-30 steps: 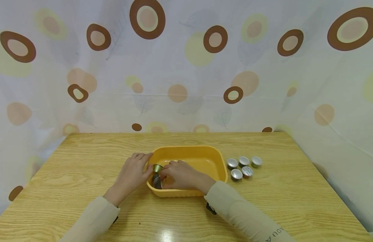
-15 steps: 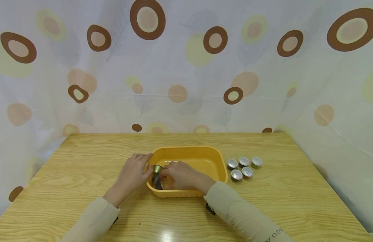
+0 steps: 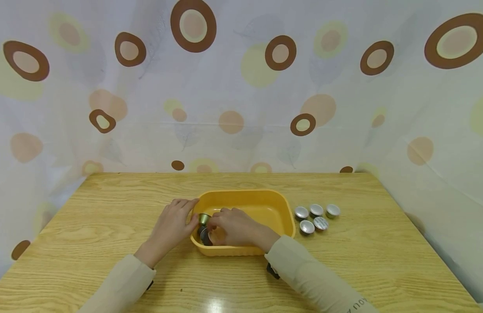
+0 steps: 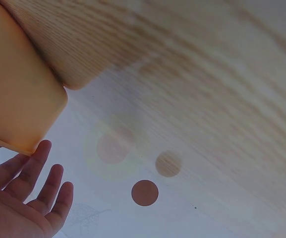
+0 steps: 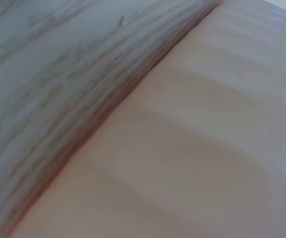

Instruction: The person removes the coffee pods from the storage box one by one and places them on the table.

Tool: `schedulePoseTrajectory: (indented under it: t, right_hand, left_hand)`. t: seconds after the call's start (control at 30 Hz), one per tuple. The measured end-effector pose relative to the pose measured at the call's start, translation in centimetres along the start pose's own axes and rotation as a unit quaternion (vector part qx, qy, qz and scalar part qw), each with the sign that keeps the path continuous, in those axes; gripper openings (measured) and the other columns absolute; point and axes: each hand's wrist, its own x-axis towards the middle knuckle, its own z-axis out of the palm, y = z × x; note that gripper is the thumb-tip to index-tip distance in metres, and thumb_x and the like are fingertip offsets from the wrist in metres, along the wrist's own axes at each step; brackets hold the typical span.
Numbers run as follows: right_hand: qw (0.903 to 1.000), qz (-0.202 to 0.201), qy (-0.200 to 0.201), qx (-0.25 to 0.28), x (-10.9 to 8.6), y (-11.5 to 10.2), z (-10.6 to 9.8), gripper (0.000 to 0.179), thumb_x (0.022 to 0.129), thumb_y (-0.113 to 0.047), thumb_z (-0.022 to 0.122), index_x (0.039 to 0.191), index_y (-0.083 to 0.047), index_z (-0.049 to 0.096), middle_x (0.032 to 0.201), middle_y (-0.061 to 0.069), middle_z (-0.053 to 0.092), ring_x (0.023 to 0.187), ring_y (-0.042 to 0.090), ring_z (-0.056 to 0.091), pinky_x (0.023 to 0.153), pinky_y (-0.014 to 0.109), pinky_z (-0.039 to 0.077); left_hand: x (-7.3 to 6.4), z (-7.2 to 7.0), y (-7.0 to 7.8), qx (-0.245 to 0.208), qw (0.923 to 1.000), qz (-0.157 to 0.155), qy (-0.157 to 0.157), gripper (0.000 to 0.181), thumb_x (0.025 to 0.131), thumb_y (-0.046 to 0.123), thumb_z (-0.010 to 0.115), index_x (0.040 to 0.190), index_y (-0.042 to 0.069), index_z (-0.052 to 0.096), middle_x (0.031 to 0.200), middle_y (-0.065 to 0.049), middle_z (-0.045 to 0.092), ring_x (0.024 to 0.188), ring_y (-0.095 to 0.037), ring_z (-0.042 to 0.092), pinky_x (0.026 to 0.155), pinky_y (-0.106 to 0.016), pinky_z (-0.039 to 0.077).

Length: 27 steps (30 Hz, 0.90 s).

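Note:
A yellow plastic basin [image 3: 245, 251] stands on the wooden table. My left hand [image 3: 172, 226] holds its left rim, thumb inside and fingers outside; in the left wrist view, the fingers [image 4: 32, 171] meet the rim. My right hand [image 3: 235, 228] reaches into the basin's left end, fingers curled at a dark coffee capsule [image 3: 206, 238]. A green-gold coffee capsule [image 3: 204, 218] lies just behind it by the left wall. The right fingertips are partly hidden behind the hand. In the right wrist view only the basin's ribbed outer wall [image 5: 182, 148] and the table show.
Several coffee capsules [image 3: 307, 227] with pale lids up stand grouped on the table to the right of the basin. A patterned curtain [image 3: 241, 148] rises behind the table [image 3: 128, 204] and along its sides.
Both hands stay nearly in place. The right fingers shift slightly at the dark capsule, which turns a little inside the basin.

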Motion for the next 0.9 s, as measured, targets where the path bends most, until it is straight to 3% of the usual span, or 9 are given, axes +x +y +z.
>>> schedulePoseTrajectory:
  t: [0.23, 0.53, 0.9]
  right_hand:
    - [1.0000, 0.004, 0.000, -0.009, -0.1, 0.1, -0.2, 0.017, 0.077, -0.034, 0.069, 0.090, -0.025, 0.061, 0.084, -0.015, 0.057, 0.080, 0.007, 0.049, 0.069, 0.024, 0.040]
    - [0.9999, 0.000, 0.008, -0.015, -0.7, 0.2, -0.7, 0.026, 0.074, -0.036, 0.072, 0.092, -0.024, 0.059, 0.088, -0.017, 0.058, 0.078, 0.008, 0.048, 0.064, 0.021, 0.038]
    - [0.9993, 0.011, 0.010, -0.036, -1.8, 0.7, -1.1, 0.032, 0.072, -0.038, 0.074, 0.096, -0.022, 0.059, 0.092, -0.014, 0.061, 0.078, 0.007, 0.049, 0.067, 0.023, 0.042]
  left_hand:
    - [0.0, 0.0, 0.0, 0.002, 1.0000, 0.005, 0.006, 0.039, 0.084, 0.020, 0.060, 0.120, 0.006, 0.059, 0.105, -0.009, 0.066, 0.101, -0.027, 0.057, 0.081, -0.043, 0.049]
    - [0.0, 0.1, -0.1, 0.001, 1.0000, 0.003, 0.003, 0.039, 0.085, 0.021, 0.059, 0.121, 0.006, 0.059, 0.107, -0.008, 0.066, 0.102, -0.027, 0.056, 0.082, -0.043, 0.048]
    - [0.0, 0.0, 0.1, 0.000, 1.0000, 0.001, 0.005, 0.039, 0.084, 0.020, 0.060, 0.120, 0.007, 0.059, 0.106, -0.008, 0.066, 0.101, -0.027, 0.057, 0.082, -0.043, 0.049]
